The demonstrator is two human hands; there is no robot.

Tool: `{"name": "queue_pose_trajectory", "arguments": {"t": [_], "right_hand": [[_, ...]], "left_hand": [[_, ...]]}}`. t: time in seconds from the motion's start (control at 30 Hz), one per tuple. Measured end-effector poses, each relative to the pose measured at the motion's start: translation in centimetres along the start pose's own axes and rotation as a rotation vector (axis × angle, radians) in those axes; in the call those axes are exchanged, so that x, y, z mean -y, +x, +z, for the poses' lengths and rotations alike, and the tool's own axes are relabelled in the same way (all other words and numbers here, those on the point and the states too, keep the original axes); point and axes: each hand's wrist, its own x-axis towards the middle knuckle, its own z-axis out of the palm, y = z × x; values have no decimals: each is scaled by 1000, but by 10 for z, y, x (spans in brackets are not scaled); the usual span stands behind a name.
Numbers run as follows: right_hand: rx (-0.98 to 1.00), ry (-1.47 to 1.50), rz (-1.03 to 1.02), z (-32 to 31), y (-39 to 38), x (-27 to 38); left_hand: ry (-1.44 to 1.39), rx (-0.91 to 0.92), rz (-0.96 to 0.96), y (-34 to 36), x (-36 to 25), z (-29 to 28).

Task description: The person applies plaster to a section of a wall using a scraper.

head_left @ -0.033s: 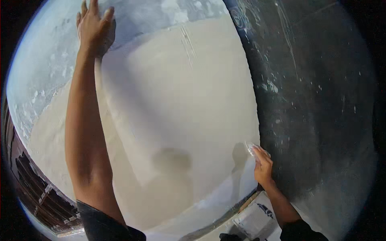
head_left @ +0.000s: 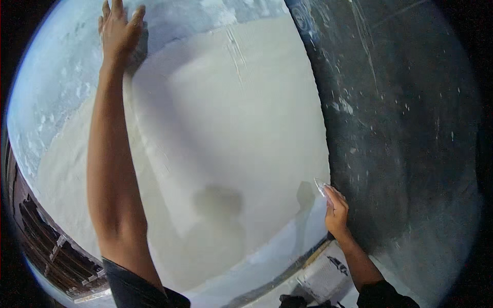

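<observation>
– At the pale wall's (head_left: pixel 195 23) lower right edge, what step is this?

– Smoothing the cream plaster coat (head_left: pixel 246 118), I'd judge: the right hand (head_left: pixel 336 208) grips a white-smeared scraper (head_left: pixel 321 188) near the border with the dark grey surface (head_left: pixel 400 133).

– And the left hand (head_left: pixel 120 36)?

– Raised at upper left, fingers spread, nothing visible in it; I can't tell whether it touches the wall.

– What would the next move call for?

– Probably a flat blade, lightly pressed.

– The coat's look?

– Mostly smooth, thin streaks near its top.
</observation>
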Motion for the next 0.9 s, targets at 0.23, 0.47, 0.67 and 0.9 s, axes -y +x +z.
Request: {"name": "queue_pose_trajectory", "arguments": {"t": [0.23, 0.47, 0.67, 0.9], "right_hand": [[91, -4, 378, -44, -113, -53], [192, -220, 790, -110, -256, -112], [269, -432, 824, -160, -383, -167], [816, -590, 660, -132, -456, -213]], "left_hand": [[-700, 94, -163, -249, -241, 1], [-1198, 1186, -846, -607, -515, -132], [-1136, 2007, -668, -770, -639, -228], [-1033, 2296, -516, -836, -712, -249]]}}
